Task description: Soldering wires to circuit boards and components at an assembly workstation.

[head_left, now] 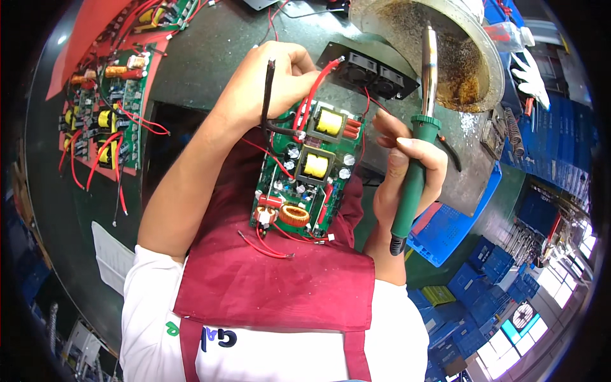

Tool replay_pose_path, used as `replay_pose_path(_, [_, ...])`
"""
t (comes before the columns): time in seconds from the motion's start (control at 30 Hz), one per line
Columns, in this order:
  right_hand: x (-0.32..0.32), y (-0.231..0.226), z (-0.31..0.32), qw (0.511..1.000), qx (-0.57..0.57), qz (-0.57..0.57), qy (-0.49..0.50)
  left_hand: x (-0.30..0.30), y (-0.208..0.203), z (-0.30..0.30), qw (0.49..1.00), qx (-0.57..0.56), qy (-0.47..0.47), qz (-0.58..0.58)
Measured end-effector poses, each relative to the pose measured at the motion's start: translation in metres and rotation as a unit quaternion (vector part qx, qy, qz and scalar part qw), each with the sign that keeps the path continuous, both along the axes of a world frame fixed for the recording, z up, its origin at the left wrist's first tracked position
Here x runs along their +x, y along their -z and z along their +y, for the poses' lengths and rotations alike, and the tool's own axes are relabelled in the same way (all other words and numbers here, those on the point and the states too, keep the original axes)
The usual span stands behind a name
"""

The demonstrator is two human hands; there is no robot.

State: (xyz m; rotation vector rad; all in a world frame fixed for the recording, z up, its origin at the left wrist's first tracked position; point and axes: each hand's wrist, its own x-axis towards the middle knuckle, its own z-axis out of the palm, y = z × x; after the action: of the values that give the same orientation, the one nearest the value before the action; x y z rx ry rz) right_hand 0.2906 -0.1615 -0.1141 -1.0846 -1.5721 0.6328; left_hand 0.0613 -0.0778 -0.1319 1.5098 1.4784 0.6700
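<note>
My right hand is wrapped around a soldering iron with a green handle. Its metal barrel points up and away, toward a round, stained metal pan. At the far end of a green circuit board, my left hand has its fingers curled in beside red wires. What those fingers hold, if anything, is hidden. The board carries yellow-wrapped transformers and a copper-wound ring coil, and sits in front of my apron. Just beyond it stands a black panel with two fans. A thick black wire rises past my left wrist.
More wired circuit boards lie on a red sheet to the left. A blue plastic tray is at the right, below the bench edge. A white glove and a plastic bottle lie at the far right.
</note>
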Motion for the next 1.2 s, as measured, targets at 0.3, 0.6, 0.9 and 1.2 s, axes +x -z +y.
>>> replay_pose_path(0.3, [-0.019, 0.008, -0.003, 0.979, -0.036, 0.155, -0.124, -0.021, -0.021, -0.029, 0.975, 0.06, 0.001, -0.213])
replay_pose_path(0.6, [-0.036, 0.024, 0.003, 0.974, 0.004, 0.157, -0.163, -0.003, -0.037, -0.037, 0.977, -0.028, -0.014, -0.213])
replay_pose_path(0.9, [-0.035, 0.031, 0.01, 0.983, -0.004, 0.119, -0.143, 0.001, -0.04, -0.034, 0.985, 0.1, 0.061, -0.13])
replay_pose_path(1.2, [-0.024, 0.008, 0.02, 0.988, -0.004, 0.081, -0.128, 0.005, -0.041, -0.035, 0.994, 0.012, 0.025, -0.11])
